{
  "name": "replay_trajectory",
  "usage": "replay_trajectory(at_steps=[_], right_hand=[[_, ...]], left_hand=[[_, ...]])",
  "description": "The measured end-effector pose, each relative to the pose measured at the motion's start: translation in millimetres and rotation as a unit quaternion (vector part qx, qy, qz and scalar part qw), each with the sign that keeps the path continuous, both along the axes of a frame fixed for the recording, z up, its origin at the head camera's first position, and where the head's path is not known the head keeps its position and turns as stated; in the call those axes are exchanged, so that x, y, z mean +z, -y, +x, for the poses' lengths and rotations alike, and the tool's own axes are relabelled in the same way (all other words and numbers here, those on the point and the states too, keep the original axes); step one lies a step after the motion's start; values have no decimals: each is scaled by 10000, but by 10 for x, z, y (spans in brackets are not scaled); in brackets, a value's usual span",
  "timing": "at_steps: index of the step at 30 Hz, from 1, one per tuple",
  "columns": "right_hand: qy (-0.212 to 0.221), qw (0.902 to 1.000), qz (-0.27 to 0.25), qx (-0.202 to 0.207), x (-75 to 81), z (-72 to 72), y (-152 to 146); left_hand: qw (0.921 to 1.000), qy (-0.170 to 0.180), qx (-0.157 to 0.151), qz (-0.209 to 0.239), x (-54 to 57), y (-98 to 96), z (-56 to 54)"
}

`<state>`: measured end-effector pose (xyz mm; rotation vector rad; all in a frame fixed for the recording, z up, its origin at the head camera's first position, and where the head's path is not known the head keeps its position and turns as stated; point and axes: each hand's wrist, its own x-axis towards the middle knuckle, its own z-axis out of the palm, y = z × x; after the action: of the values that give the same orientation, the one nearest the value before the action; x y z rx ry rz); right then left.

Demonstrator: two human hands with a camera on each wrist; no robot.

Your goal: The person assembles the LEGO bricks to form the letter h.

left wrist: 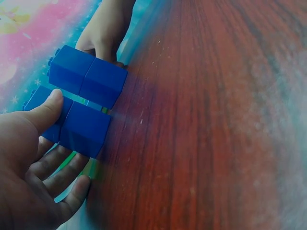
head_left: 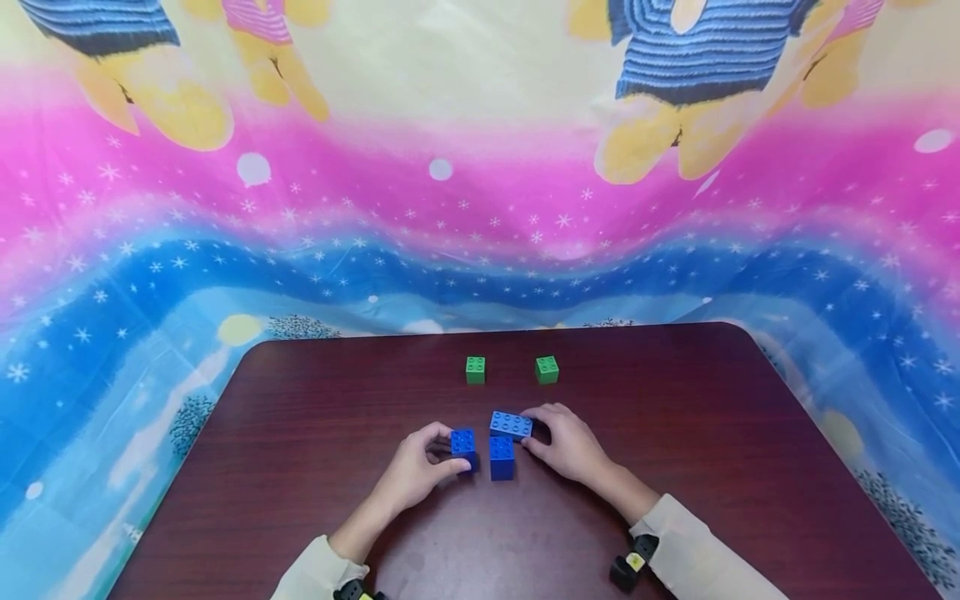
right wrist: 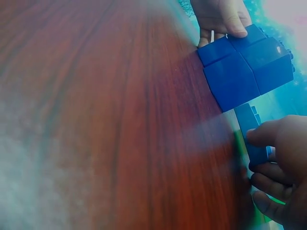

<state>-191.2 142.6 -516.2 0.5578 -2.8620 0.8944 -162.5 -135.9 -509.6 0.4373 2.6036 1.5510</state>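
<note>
- Dark blue plastic tower of two stacked, studded blocks (head_left: 462,451): held at the left side of the central group; whether its base meets the table cannot be told.
- Left hand (head_left: 415,468): partly closed, thumb on the near side and fingers on the far side, gripping that tower.
- Second dark blue plastic two-block tower (head_left: 502,463): upright on the table, just right of the first, a narrow gap between them.
- Lighter blue oblong plastic brick, eight studs on top (head_left: 511,425): directly behind the second tower, slightly askew; contact between them unclear.
- Right hand (head_left: 572,446): partly closed, thumb and fingers pinching the oblong brick's right end.
- Green four-studded plastic blocks, two, left (head_left: 476,371) and right (head_left: 547,370): near the far edge, well apart from each other.
- Red-brown wood-grained table (head_left: 300,433): beneath all.
- Printed pink-and-blue cloth (head_left: 450,200): hung behind.
</note>
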Motion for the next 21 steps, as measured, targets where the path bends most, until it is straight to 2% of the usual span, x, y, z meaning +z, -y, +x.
replay_trajectory(at_steps=[21], right_hand=[[-20, 9993, -376, 41, 54, 60, -18]], left_hand=[[10000, -20, -14, 67, -23, 0, -7]])
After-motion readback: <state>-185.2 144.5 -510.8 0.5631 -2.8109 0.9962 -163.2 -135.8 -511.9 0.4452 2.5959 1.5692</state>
